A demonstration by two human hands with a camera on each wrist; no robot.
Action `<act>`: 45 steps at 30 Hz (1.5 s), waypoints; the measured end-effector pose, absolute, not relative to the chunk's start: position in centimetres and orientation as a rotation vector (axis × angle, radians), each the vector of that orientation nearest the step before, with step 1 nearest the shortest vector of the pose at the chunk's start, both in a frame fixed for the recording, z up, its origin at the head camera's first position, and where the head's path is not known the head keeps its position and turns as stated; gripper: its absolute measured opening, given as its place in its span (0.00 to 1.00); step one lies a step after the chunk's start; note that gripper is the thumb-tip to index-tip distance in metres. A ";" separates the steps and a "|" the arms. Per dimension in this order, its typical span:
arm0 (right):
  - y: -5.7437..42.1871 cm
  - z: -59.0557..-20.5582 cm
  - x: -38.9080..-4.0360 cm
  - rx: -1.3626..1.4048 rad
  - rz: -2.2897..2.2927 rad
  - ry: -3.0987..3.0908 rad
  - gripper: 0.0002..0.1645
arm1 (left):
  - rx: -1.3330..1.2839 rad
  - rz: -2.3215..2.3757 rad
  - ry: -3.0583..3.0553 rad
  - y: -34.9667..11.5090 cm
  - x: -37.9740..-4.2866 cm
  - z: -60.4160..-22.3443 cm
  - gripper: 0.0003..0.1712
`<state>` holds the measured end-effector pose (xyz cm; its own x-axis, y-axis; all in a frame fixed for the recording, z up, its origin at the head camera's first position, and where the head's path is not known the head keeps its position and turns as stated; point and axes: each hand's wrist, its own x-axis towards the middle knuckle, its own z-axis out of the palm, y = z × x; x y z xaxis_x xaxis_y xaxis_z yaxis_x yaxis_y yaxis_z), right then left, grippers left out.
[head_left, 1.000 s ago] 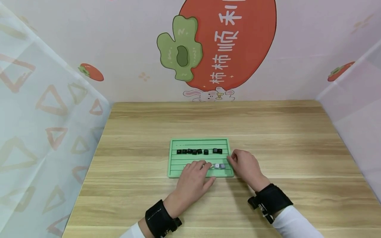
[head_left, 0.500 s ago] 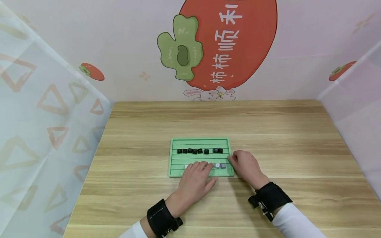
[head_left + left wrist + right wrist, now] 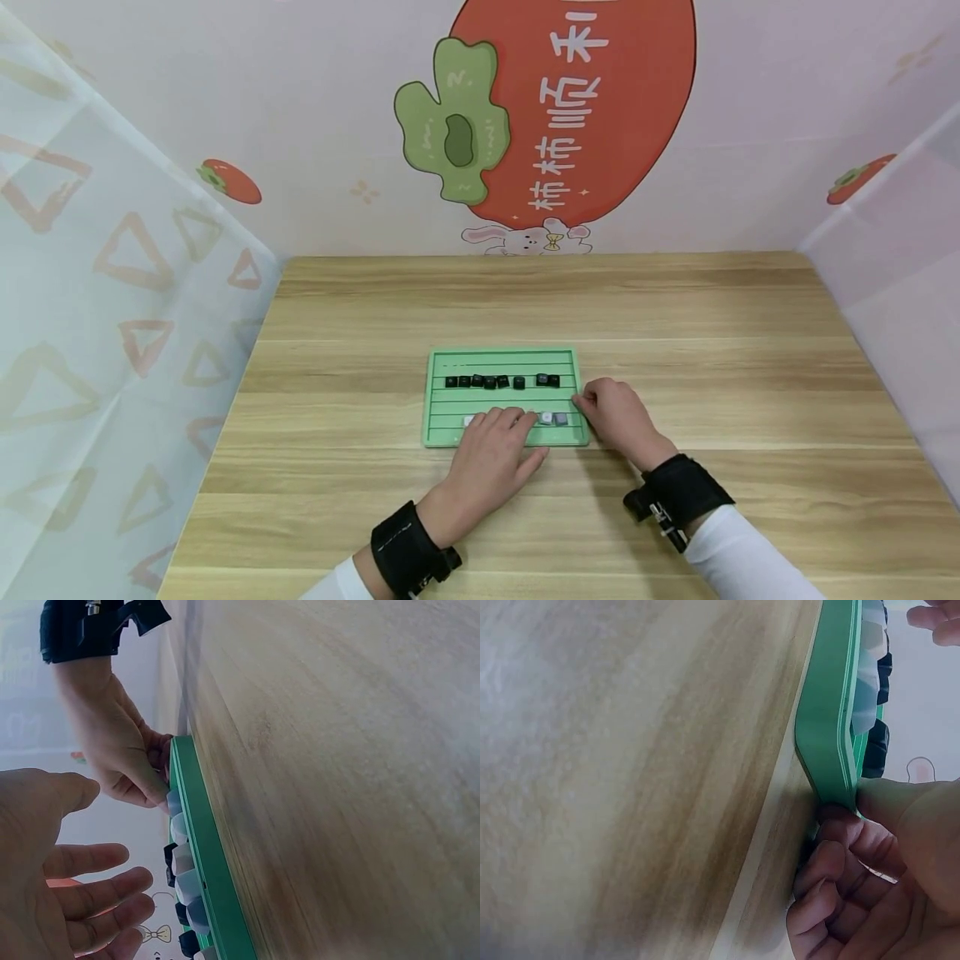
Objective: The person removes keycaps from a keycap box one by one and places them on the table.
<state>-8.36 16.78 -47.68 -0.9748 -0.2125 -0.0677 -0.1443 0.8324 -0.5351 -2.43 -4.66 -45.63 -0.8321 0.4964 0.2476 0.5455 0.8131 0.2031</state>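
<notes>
A green ridged tray [image 3: 495,398] bears a back row of black keycaps [image 3: 490,382] and a front row of white and grey keycaps. My right hand [image 3: 618,417] grips the tray's right edge; in the right wrist view its thumb [image 3: 892,801] lies over the rim, with curled fingers beneath and beside the corner. Over the front row is my left hand [image 3: 487,467], fingers loosely spread, hiding the row's middle. A white keycap [image 3: 547,417] and a grey keycap [image 3: 561,419] show to its right. In the left wrist view, these fingers [image 3: 112,892] stand apart from the keycaps, holding nothing.
The tray lies on a wooden table [image 3: 337,467]. Behind it rises a printed backdrop [image 3: 322,125], with patterned side panels at left and right. Each wrist wears a black strap [image 3: 408,546] with a small camera.
My left hand has shifted slightly right, uncovering a white keycap at the left of the front row. The right hand keeps its grip on the tray's edge.
</notes>
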 end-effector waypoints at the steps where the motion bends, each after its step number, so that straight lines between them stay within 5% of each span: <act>1: 16.8 -47.7 -8.4 -0.287 -0.832 2.885 0.22 | -0.815 -0.396 -2.810 -4.7 -2.5 -45.7 0.26; 45: 17.0 -47.5 -8.7 -0.277 -0.856 2.828 0.24 | -0.870 -0.317 -2.789 -2.8 -4.7 -45.6 0.21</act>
<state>-8.74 16.97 -47.54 -0.9676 -0.2267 -0.1114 -0.1268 0.8176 -0.5617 -4.65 -2.83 -45.56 -0.8060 0.5343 0.2547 0.5777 0.8037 0.1426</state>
